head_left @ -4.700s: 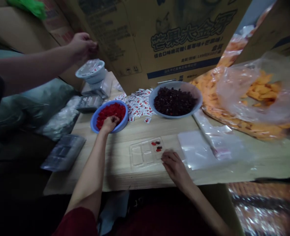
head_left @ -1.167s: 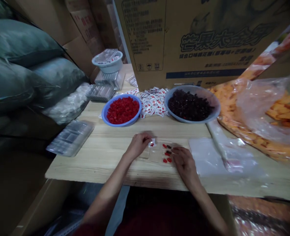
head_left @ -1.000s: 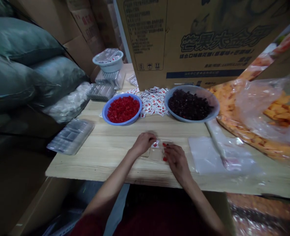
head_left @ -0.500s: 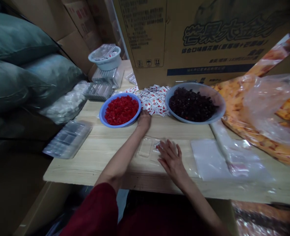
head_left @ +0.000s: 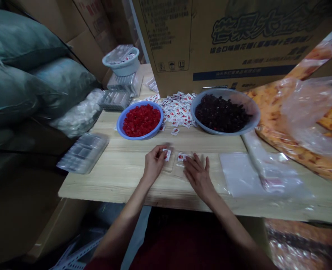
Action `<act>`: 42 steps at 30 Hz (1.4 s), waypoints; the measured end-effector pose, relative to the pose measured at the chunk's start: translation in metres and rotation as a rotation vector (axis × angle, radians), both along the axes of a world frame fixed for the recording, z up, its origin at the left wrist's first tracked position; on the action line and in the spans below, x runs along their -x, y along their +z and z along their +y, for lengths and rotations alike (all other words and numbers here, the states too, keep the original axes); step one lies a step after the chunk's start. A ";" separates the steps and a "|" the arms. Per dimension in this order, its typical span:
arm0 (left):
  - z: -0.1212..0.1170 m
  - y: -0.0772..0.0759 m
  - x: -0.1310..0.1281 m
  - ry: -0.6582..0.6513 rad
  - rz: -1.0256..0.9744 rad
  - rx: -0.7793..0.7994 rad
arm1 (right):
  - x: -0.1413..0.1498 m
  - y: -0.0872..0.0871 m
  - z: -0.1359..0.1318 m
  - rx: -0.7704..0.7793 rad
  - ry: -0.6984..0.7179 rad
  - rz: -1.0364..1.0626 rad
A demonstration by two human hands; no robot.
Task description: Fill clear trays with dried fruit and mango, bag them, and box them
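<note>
A clear plastic compartment tray (head_left: 175, 167) lies on the wooden table (head_left: 121, 168) in front of me. My left hand (head_left: 152, 164) pinches a small red-and-white sachet (head_left: 166, 154) over the tray's left end. A second sachet (head_left: 181, 157) rests in the tray beside it. My right hand (head_left: 198, 174) lies flat, fingers spread, on the tray's right part and covers its contents. Behind stand a blue bowl of red candies (head_left: 140, 120), a pile of loose sachets (head_left: 177, 109) and a grey-blue bowl of dark pieces (head_left: 224, 111).
A stack of empty clear trays (head_left: 83, 152) sits at the table's left edge. Clear plastic bags (head_left: 247, 174) lie to the right, orange snacks in plastic (head_left: 303, 123) beyond them. A large cardboard box (head_left: 228, 37) walls the back. A small bowl (head_left: 121, 60) stands far left.
My left hand reached to the sachet pile half a second ago and has come back with a sachet to the tray. My right hand stayed flat on the tray.
</note>
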State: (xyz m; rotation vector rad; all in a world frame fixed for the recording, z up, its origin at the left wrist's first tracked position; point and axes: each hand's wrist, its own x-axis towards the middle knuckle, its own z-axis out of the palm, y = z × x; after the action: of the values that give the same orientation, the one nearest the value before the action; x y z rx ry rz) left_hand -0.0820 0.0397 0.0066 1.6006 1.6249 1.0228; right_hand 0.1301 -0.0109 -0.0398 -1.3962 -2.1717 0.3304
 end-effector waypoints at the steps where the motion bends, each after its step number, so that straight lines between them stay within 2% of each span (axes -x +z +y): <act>1: -0.007 -0.002 0.001 0.006 -0.020 0.025 | 0.002 0.002 0.006 -0.004 -0.025 0.007; 8: -0.015 -0.024 -0.003 0.069 -0.146 0.104 | 0.031 0.018 0.054 0.036 -0.063 -0.224; 11: -0.018 -0.027 -0.004 0.016 -0.208 0.142 | 0.035 0.019 0.057 0.079 -0.109 -0.100; 14: -0.023 -0.020 -0.005 -0.104 -0.143 0.134 | 0.024 0.020 0.049 0.110 -0.171 0.146; 17: -0.024 -0.011 -0.010 -0.278 0.033 0.114 | 0.003 0.024 0.034 0.076 -0.236 0.262; 20: -0.022 -0.007 -0.017 -0.350 0.164 0.083 | -0.016 0.025 0.013 0.072 -0.270 0.262; 24: -0.006 -0.006 -0.021 -0.353 0.319 -0.110 | -0.020 0.021 -0.022 0.075 -0.264 0.198; 26: 0.007 -0.006 -0.023 -0.442 0.407 -0.162 | -0.016 0.015 -0.037 0.084 -0.209 0.168; 29: 0.026 -0.006 -0.027 -0.586 0.547 -0.156 | -0.011 0.002 -0.052 0.072 -0.136 0.167; 32: 0.034 -0.007 -0.032 -0.619 0.648 -0.116 | -0.013 -0.012 -0.056 0.040 -0.116 0.217; 35: 0.033 -0.007 -0.033 -0.660 0.663 -0.095 | -0.019 -0.019 -0.053 0.035 -0.091 0.275; 42: 0.024 -0.001 -0.032 -0.641 0.659 0.003 | -0.033 -0.012 -0.051 0.063 -0.042 0.320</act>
State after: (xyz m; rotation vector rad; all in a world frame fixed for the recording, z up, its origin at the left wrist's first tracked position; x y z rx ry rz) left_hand -0.0498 0.0638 0.0060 2.3898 1.2975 0.1563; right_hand 0.1629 -0.0622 -0.0521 -1.3193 -1.8828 0.5693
